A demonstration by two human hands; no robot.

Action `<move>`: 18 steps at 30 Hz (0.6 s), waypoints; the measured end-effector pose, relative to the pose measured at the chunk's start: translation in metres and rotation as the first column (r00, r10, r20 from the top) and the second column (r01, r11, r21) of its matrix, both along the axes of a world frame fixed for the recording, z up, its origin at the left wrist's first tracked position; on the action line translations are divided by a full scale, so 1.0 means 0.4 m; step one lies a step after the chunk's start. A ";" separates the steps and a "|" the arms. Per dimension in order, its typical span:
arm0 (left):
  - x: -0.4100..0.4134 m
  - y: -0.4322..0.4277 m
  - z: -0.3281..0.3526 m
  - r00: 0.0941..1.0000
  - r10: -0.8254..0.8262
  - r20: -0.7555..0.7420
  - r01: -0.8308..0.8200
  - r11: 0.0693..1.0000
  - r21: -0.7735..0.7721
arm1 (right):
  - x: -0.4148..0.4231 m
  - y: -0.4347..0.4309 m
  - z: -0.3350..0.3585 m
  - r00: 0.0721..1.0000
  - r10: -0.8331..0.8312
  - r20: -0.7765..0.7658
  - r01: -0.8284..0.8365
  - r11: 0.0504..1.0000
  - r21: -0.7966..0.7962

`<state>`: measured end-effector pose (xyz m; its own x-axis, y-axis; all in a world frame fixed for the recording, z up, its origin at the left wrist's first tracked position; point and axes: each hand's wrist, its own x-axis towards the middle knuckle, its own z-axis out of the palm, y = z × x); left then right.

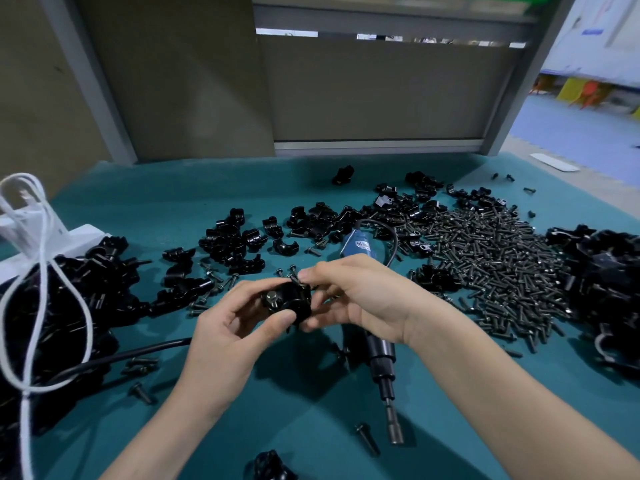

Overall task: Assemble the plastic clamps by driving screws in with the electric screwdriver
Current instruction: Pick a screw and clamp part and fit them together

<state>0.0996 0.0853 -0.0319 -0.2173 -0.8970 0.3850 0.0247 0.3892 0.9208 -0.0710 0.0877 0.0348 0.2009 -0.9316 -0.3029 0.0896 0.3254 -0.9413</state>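
Left fingers: the left hand [228, 327] curls round the clamp [289, 301] from the left, thumb underneath and fingers [242, 289] over the top.
Right fingers: the right hand [360, 292] grips the same clamp from the right, fingertips at its upper edge and thumb low on the near side. Whether it also pinches a screw there, I cannot tell.
Clamp: held above the tabletop [173, 188], between the two hands, in front of the person.
Clamp facing: a screw head [272, 297] sits on its left end, turned up and towards the person.
Electric screwdriver [379, 351]: lying flat on the tabletop under the right hand and wrist. Its long axis runs far to near, with the blue body away and the bit end towards the person.
Close by: a single screw [367, 439] just left of the bit, and a black cable [138, 351] running off leftwards.
Further out: scattered clamp halves [235, 237] beyond the hands and a pile of loose screws [491, 258] to the right.
Edges: a heap of black clamps [69, 299] on the left with a white cord [41, 271] looped over it, and another black heap [602, 289] far right.
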 end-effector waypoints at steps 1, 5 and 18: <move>0.000 0.001 0.004 1.000 0.008 -0.009 -0.008 1.000 -0.003 | 0.008 0.002 0.000 0.999 -0.015 0.042 0.015 1.000 0.001; -0.006 0.004 0.005 0.991 -0.011 -0.130 0.021 0.997 0.076 | 0.045 0.013 -0.009 0.982 -0.053 0.183 0.052 0.999 0.012; -0.005 0.028 0.030 0.987 0.054 -0.154 -0.059 0.998 -0.031 | 0.077 0.032 -0.029 0.940 -0.016 0.341 -0.031 0.991 0.133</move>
<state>0.0977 0.0966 -0.0200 -0.1031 -0.8914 0.4414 0.1410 0.4262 0.8936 -0.0401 0.1007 0.0233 0.3203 -0.8854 -0.3370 0.3939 0.4480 -0.8026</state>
